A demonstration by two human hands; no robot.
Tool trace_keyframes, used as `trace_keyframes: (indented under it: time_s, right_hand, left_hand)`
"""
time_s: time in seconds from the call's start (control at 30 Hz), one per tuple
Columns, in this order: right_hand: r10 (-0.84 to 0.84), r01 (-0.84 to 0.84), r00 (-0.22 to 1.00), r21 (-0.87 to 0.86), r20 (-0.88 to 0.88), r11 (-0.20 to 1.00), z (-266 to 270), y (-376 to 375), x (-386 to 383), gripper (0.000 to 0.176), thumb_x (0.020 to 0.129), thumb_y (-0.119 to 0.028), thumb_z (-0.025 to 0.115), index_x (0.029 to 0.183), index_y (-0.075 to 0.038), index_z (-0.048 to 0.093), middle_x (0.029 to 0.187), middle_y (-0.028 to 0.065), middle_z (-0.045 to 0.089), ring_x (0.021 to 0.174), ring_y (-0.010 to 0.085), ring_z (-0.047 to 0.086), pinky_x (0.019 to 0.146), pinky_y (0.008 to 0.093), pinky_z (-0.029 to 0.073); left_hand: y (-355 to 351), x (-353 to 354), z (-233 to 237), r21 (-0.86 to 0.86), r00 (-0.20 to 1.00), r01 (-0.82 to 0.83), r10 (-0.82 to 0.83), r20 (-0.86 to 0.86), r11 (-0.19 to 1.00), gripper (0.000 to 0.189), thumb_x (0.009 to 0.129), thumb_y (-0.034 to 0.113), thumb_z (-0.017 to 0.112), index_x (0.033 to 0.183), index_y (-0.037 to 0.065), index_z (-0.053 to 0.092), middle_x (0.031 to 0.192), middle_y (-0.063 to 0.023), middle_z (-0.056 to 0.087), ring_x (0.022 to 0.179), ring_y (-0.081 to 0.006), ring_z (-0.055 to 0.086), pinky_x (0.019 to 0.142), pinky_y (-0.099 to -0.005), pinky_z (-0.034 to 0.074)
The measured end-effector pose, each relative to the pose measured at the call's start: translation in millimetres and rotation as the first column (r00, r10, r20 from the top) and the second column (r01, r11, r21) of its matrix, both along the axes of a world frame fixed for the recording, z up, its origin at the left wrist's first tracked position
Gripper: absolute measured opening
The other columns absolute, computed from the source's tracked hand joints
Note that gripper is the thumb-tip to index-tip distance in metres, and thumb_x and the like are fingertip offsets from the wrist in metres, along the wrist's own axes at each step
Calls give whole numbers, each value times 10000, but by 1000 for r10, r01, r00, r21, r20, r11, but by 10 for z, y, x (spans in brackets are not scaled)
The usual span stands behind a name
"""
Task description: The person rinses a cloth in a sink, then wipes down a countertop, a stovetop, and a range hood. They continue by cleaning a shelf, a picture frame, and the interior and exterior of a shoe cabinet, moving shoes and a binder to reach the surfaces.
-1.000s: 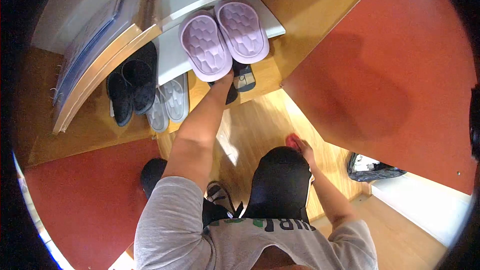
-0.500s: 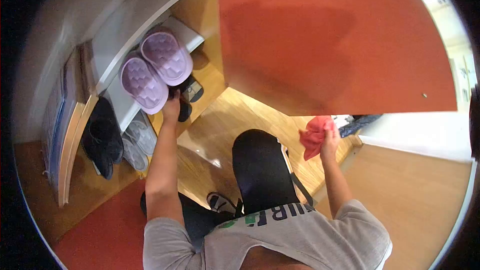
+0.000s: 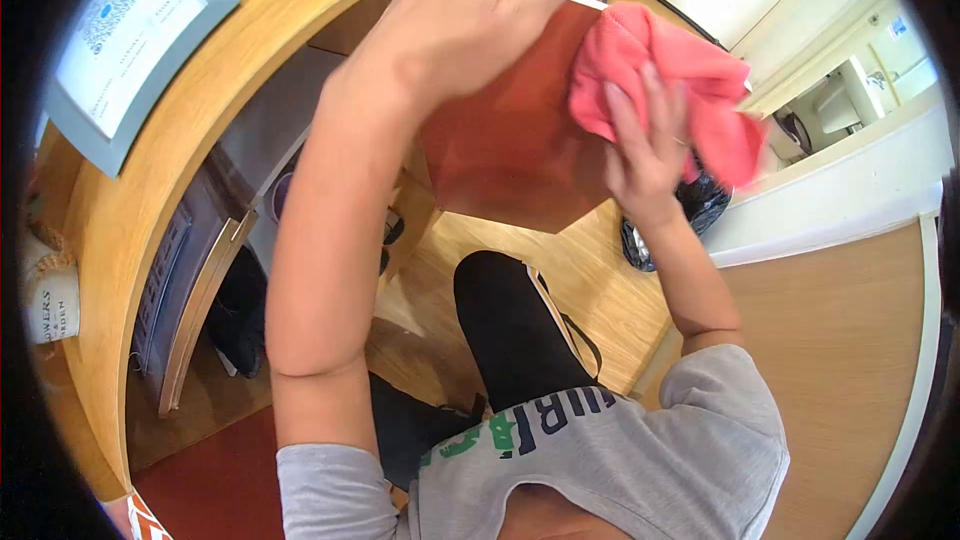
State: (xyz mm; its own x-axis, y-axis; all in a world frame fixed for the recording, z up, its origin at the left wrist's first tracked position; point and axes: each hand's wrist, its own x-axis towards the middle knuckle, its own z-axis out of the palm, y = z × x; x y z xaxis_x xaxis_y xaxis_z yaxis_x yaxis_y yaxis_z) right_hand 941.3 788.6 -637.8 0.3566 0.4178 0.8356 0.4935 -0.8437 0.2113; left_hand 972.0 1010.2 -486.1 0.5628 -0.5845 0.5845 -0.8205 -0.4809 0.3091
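In the head view my right hand holds a pinkish-red cloth, its fingers laid over it against the reddish-brown cabinet door. The cloth's loose end hangs to the right, slightly blurred. My left hand is raised at the upper edge of the door, thumb stretched out to the right. The other fingers of that hand are hidden behind it. Behind my left forearm, the open cabinet shows a dark shoe and part of a purple slipper.
A framed sign with a QR code stands on the wooden cabinet top. A white pot is at the far left. A black plastic bag lies beyond the door. A black padded seat-like object is before my body.
My left hand has left the slippers on the shelf and risen to the door's top. My right hand has moved up with the cloth onto the door. The view has shifted upward.
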Motion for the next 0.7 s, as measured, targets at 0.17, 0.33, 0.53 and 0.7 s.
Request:
trace_keyframes:
  time_s: [0.17, 0.33, 0.53, 0.7]
  right_hand:
    - [184, -191, 924, 10, -336, 981, -443, 656, 581, 572, 765, -52, 519, 1319, -113, 392, 1369, 174, 313, 1220, 361, 353, 1020, 442, 288]
    - [381, -283, 554, 262, -741, 922, -673, 905, 269, 400, 816, -214, 512, 1199, -113, 458, 1067, 85, 483, 1003, 244, 454, 865, 344, 387]
    - [609, -622, 560, 201, -562, 757, -569, 611, 925, 410, 765, -235, 539, 1173, -203, 510, 831, -44, 544, 747, 160, 525, 515, 302, 409]
    - [64, -84, 993, -223, -95, 971, -112, 639, 607, 616, 783, -99, 505, 1367, -202, 340, 1256, 71, 468, 1040, 238, 536, 629, 361, 454]
  left_hand:
    - [-84, 436, -112, 124, 865, -175, 213, -455, 977, 903, 856, 663, 42, 1060, -3, 618, 1045, -304, 566, 1053, -387, 515, 947, -390, 367]
    - [-101, 298, -91, 53, 877, -158, 165, -452, 986, 926, 849, 676, 58, 1071, -44, 596, 1068, -317, 550, 1068, -387, 507, 961, -388, 354]
    - [-135, 430, -168, 7, 878, -199, 182, -443, 980, 946, 833, 706, 96, 1058, -63, 598, 1080, -314, 549, 1069, -375, 507, 960, -389, 347]
    - [-83, 141, 14, 15, 858, -159, 146, -492, 987, 995, 794, 757, 128, 1058, -83, 593, 1073, -322, 547, 1074, -355, 510, 951, -379, 355]
